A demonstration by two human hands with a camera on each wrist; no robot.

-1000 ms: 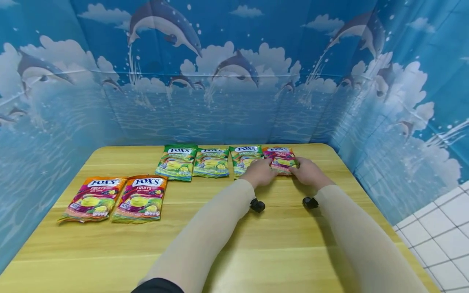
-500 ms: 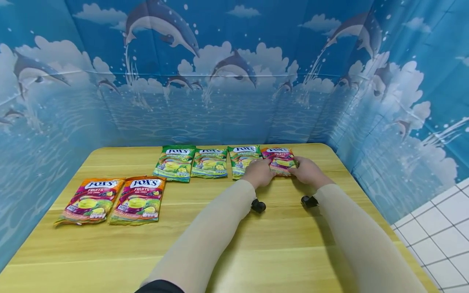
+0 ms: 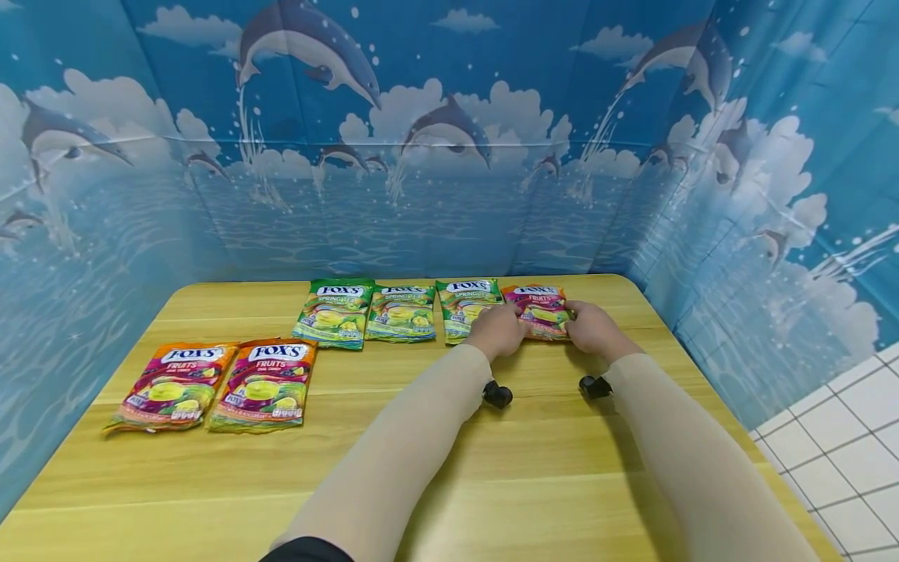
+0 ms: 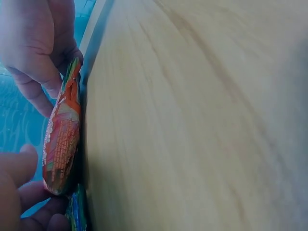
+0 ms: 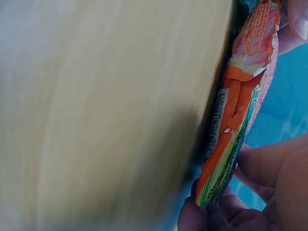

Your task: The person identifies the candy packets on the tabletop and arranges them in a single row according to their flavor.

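Observation:
A red-purple candy bag (image 3: 539, 310) with an orange top lies at the right end of the back row in the head view. My left hand (image 3: 499, 331) is at its left edge, partly over a green candy bag (image 3: 469, 300). My right hand (image 3: 597, 329) holds its right edge. In the right wrist view, the right thumb and fingers (image 5: 257, 161) pinch the end of the candy bag (image 5: 240, 96). The left wrist view shows the left fingers (image 4: 36, 192) curled at the near end of the same candy bag (image 4: 62, 134), with a green bag edge below.
Two more green candy bags (image 3: 335, 314) (image 3: 402, 314) lie to the left in the back row. Two red-purple candy bags (image 3: 172, 386) (image 3: 265, 385) lie at the front left of the wooden table (image 3: 211, 492). A dolphin-print curtain (image 3: 421, 211) stands behind the table.
The red-purple candy bag between my hands has shifted slightly toward me. My right fingers have moved from its lower right corner to its right edge. The other bags stay put.

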